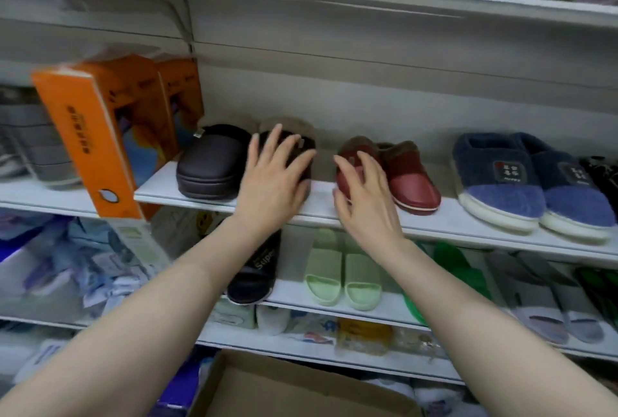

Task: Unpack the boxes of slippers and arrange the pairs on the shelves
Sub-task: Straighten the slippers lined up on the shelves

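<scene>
On the middle shelf [321, 207], both hands are working among the slippers. I am watching the left hand [272, 179] lying flat on a brown slipper [305, 145]. Its fingers [277, 140] are spreading wide and pressing on top, not gripping. The other brown slipper [210, 162] is sitting just beside it, on the left.

The right hand [366, 199] is cupping the toe of a red slipper [344, 181]. Its fingers [363, 162] are bending over the top, and the thumb is hooking the front. The other red slipper [414, 182] is sitting right beside it.

All four are pointing toes at me and heels at the back wall, so each long side is running front to back. A bare gap is showing between the two pairs. I am guessing a sideways slide is coming. Each hand is resting on the slipper nearest to it.

Down low, a box [284, 390] is standing open.
</scene>
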`<state>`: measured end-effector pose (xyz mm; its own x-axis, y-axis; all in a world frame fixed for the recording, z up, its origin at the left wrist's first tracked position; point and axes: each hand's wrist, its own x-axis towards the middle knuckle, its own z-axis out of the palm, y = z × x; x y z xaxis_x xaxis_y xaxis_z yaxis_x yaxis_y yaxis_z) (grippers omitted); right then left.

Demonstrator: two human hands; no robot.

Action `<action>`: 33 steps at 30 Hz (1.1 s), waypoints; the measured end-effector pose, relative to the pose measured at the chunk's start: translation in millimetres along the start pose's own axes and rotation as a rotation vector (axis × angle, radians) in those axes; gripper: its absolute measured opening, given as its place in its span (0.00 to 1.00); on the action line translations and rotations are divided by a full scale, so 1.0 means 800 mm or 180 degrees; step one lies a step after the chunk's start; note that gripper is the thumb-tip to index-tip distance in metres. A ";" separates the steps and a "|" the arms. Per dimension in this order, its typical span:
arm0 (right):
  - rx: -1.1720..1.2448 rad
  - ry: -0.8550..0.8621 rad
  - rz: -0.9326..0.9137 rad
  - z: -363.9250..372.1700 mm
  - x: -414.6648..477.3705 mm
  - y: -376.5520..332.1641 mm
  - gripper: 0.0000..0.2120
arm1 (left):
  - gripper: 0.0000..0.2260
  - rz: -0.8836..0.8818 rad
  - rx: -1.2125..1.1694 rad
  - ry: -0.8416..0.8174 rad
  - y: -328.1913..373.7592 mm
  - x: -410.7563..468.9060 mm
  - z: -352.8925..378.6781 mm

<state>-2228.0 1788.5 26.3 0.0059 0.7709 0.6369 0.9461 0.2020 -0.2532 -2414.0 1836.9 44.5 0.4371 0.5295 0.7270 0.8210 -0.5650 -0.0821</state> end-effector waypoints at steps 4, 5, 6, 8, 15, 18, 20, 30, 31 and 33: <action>0.0352 -0.0406 0.0192 0.046 0.015 -0.089 0.33 | 0.30 -0.0957 0.0073 -0.0576 -0.097 -0.029 -0.020; 0.0386 -0.0485 0.0277 0.057 0.018 -0.104 0.36 | 0.31 -0.1179 -0.0074 -0.0771 -0.114 -0.037 -0.019; 0.0398 -0.0540 0.0360 0.066 0.022 -0.115 0.39 | 0.32 -0.1287 -0.0201 -0.0903 -0.128 -0.044 -0.017; 0.0319 -0.0585 0.0532 0.078 0.031 -0.129 0.44 | 0.33 -0.1250 -0.0393 -0.1001 -0.145 -0.053 -0.013; 0.0235 -0.0662 0.0915 0.088 0.055 -0.144 0.43 | 0.34 -0.1481 -0.0605 -0.0978 -0.165 -0.047 -0.005; 0.0173 -0.0608 0.0906 0.095 0.056 -0.149 0.42 | 0.34 -0.1423 -0.0532 -0.0911 -0.171 -0.051 -0.001; 0.0161 -0.0628 0.0931 0.098 0.057 -0.149 0.41 | 0.34 -0.1397 -0.0490 -0.0880 -0.170 -0.053 0.000; -0.0097 -0.0721 0.0636 0.089 0.032 -0.145 0.36 | 0.30 -0.1042 -0.0543 -0.0733 -0.171 -0.078 -0.004; -0.0128 -0.0597 0.0499 0.091 0.018 -0.144 0.33 | 0.29 -0.0982 -0.0613 -0.0585 -0.169 -0.090 -0.006; -0.0153 -0.0350 0.0237 0.098 -0.018 -0.143 0.30 | 0.27 -0.0869 -0.0771 -0.0307 -0.161 -0.120 -0.009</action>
<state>-2362.1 1801.5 -11.4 0.0437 0.8447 0.5334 0.9588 0.1146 -0.2600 -2564.5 1854.4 -9.5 0.2562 0.7320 0.6313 0.8064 -0.5220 0.2779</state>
